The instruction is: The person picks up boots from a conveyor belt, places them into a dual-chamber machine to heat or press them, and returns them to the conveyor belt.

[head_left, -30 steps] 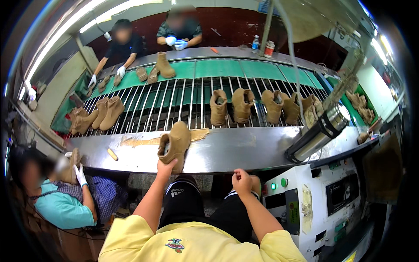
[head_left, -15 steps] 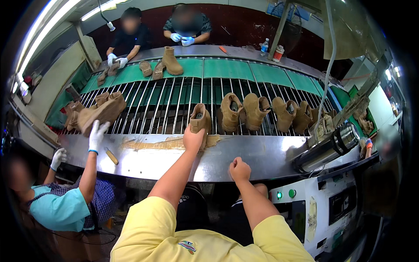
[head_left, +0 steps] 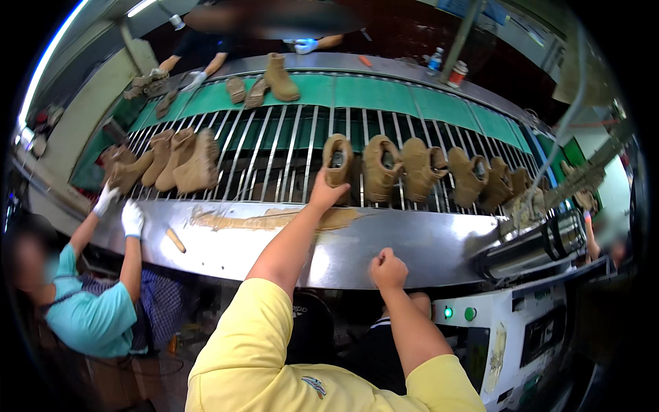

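Note:
My left hand [head_left: 329, 189] is closed round the heel of a tan ankle boot [head_left: 337, 152], which stands upright on the metal roller rack [head_left: 295, 147]. More tan boots stand in a row to its right, the nearest one [head_left: 382, 168] close beside it. Over the front edge of the steel ledge [head_left: 425, 237], my right hand [head_left: 389, 269] is curled into a fist. Whatever its fingers hold, if anything, is hidden.
At left, a co-worker's gloved hands [head_left: 132, 218] are by several tan boots [head_left: 195, 165]. A wooden-handled tool [head_left: 176, 241] lies on the ledge. A steel flask [head_left: 532, 247] lies at right. Across the green belt [head_left: 371, 93] are another tan boot [head_left: 280, 79] and gloved hands.
My left hand has pushed the boot farther back onto the rollers, level with the row. The co-worker at left has set a boot down and let go. My view has shifted slightly.

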`<state>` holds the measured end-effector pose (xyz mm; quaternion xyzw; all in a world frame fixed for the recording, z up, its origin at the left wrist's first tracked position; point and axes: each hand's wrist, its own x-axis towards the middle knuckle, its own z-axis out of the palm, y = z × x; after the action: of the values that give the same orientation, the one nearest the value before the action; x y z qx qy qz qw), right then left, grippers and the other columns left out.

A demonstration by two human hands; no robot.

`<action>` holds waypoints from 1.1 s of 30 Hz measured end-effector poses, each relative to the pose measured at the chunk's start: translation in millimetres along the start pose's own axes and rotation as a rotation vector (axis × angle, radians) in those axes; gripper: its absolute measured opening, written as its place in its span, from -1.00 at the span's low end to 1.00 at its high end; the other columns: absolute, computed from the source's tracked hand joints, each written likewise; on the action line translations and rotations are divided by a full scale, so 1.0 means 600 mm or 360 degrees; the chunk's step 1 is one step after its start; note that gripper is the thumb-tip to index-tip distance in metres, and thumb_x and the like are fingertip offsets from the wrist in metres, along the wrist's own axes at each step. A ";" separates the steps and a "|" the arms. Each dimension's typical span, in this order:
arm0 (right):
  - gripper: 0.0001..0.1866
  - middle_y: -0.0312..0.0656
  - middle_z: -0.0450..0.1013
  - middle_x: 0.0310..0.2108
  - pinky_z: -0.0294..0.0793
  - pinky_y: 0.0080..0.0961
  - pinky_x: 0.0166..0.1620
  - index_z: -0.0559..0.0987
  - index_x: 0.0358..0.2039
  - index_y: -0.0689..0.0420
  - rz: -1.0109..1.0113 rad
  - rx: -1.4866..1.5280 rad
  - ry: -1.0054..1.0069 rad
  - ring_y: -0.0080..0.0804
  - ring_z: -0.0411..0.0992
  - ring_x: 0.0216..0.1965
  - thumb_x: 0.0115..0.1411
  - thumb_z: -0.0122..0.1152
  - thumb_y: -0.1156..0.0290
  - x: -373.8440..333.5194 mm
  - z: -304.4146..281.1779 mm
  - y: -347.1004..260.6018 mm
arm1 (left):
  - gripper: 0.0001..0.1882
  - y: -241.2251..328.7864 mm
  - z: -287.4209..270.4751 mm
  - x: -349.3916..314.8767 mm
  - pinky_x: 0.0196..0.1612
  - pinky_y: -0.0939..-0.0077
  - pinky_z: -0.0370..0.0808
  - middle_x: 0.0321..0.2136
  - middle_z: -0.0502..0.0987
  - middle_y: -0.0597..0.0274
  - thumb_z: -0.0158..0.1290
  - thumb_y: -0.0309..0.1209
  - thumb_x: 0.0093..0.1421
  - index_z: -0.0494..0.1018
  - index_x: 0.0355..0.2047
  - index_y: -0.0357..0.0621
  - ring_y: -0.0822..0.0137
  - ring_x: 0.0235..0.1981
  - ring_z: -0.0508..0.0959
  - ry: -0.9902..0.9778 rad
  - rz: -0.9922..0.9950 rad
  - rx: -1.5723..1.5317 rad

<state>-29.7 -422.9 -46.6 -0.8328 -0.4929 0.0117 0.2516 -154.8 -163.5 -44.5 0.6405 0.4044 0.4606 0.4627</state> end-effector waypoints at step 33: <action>-0.89 -0.12 0.44 -0.66 0.41 -0.13 -0.43 0.41 -0.47 0.05 -0.0724 0.0267 -0.0498 -0.07 0.44 -0.56 0.07 0.07 0.32 -0.009 0.107 -0.256 | -0.43 -0.131 -0.764 0.138 -0.06 0.30 0.44 -0.08 0.48 -0.02 0.07 -0.11 0.14 0.41 -0.03 -0.37 0.17 -0.13 0.51 0.0754 -0.1025 -0.0242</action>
<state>-174.9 -341.8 -37.6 -0.6654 -0.6971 0.1240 0.2366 -583.5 34.8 -34.6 0.3212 0.6445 0.4554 0.5235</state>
